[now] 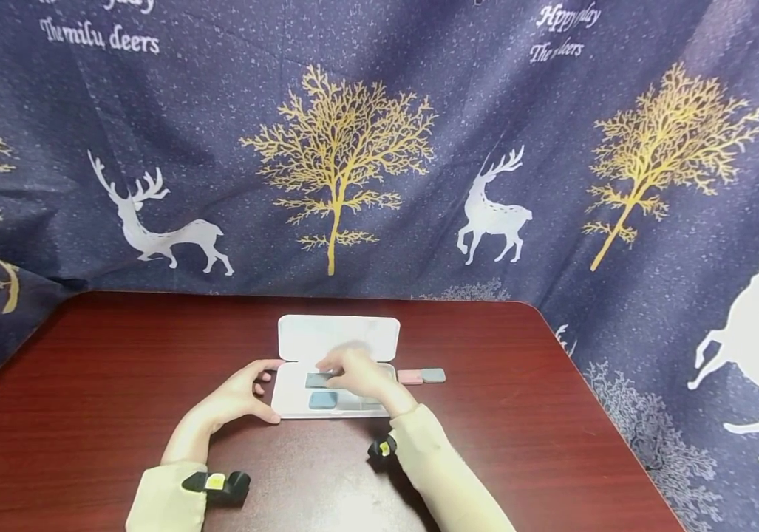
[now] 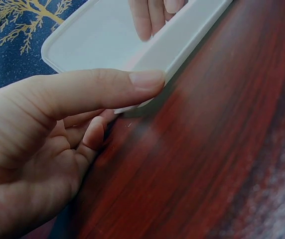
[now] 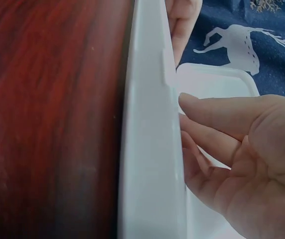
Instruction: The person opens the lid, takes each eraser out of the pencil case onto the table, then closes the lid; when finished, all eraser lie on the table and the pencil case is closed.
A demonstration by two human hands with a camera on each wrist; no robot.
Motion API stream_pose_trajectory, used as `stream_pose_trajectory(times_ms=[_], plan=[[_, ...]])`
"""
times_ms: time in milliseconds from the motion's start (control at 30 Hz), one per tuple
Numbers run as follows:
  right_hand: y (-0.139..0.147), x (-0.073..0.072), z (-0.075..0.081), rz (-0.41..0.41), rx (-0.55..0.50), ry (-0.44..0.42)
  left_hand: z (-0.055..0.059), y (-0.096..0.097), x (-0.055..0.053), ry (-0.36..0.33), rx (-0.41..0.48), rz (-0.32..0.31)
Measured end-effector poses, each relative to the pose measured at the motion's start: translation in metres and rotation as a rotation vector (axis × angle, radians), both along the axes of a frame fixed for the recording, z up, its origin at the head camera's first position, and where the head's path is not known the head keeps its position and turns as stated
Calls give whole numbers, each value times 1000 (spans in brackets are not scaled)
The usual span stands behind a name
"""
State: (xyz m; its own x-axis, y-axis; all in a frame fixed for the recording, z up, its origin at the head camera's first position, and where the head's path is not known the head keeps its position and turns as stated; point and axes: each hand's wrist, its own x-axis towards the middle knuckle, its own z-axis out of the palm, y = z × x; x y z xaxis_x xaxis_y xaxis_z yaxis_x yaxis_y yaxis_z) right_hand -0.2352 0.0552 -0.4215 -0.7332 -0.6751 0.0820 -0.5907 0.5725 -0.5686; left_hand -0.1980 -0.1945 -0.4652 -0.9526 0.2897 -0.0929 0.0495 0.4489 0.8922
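Note:
A white case lies on the table with its lid hinged back. My left hand holds the case's left end, thumb at the front corner and a finger at the back one. In the left wrist view the thumb presses on the white rim. Over the inside of the case is my right hand, fingers bent beside a dark blue-grey flat piece. In the right wrist view the case wall hides its fingertips, so a grip on the piece cannot be confirmed. A blue rounded piece sits nearer the front.
Right of the case, a pink block and a grey-blue block lie end to end on the dark red wooden table. A blue cloth printed with deer and trees hangs behind the table's far edge.

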Motion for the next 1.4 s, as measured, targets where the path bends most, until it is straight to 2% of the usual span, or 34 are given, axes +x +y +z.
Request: stream_pose_trajectory(times_ms=[267,600,1033,1233,1400], plan=[[-6,5,0,-42,57,-44,-1,0,2,14,30,-12],[-9,6,-1,-46,57,-35,-2,-2,-2,12,8,-2],[-11,4,0,-30,39,14,0,-1,0,19,40,-17],[-12,4,2,-24,16,0,1,0,0,24,39,-22],[-12,4,1,-22,41,9,0,0,0,20,44,-23]])
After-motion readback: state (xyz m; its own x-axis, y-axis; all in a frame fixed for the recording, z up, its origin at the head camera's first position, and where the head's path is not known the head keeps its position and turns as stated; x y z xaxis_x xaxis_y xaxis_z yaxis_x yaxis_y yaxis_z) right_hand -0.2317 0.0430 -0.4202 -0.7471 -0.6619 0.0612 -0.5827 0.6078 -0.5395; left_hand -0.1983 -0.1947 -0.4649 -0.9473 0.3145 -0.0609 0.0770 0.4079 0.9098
